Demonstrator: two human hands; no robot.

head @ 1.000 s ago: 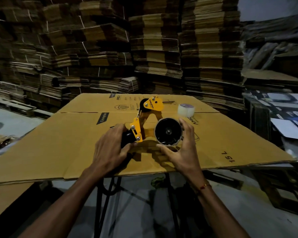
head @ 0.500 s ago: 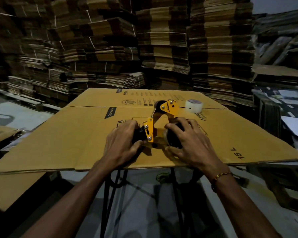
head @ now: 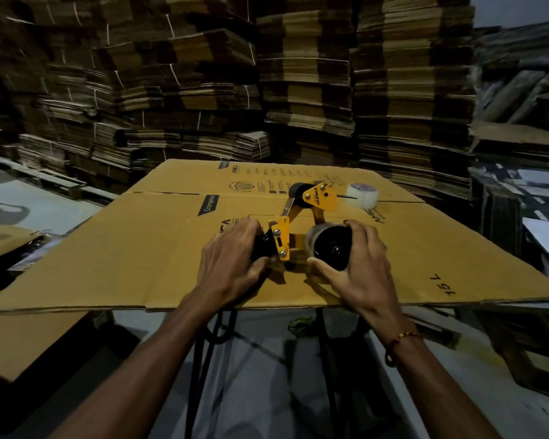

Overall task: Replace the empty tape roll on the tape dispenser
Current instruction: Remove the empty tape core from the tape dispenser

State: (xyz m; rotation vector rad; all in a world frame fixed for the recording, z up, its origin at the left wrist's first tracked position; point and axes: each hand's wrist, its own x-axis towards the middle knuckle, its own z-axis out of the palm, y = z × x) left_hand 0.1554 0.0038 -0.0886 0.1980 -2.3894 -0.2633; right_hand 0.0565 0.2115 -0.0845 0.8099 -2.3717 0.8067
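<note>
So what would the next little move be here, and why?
Probably pull the spent roll off the dispenser's black hub. The right hand already cups it, the left hand steadies the handle, and the fresh tape roll waits untouched on the cardboard.

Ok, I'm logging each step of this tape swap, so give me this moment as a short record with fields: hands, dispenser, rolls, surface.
left hand: wrapped around the dispenser's black handle
right hand: fingers around the roll on the hub
dispenser: yellow, lying on its side
hub roll: thin, pale rim around a black hub
spare roll: clear, flat on the cardboard, beyond the dispenser, untouched
surface: flattened cardboard box
background: stacks of flat cardboard
</note>
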